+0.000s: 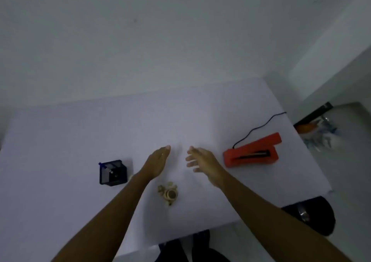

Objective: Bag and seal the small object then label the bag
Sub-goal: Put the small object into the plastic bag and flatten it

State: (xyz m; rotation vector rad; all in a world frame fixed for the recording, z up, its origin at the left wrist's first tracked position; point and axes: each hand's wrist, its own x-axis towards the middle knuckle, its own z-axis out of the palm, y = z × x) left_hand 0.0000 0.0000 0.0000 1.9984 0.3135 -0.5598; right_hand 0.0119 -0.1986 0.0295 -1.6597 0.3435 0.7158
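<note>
1. The left hand [157,162] and the right hand [202,160] reach out side by side in the middle of the frame. Their fingers are straight and loose, and they hold nothing.
2. The small object [168,193] sits on the table [60,141], low in the middle, just below the left wrist. No hand touches it.
3. I see no bag, so I think the job has hardly begun. Bagging, sealing and labeling all look left to do.
4. An orange sealer [252,151] with a black cord [259,128] lies at the right.
5. A black pen cup [113,172] stands at the left.
6. The table is white, and plain pale walls fill the top of the frame.
</note>
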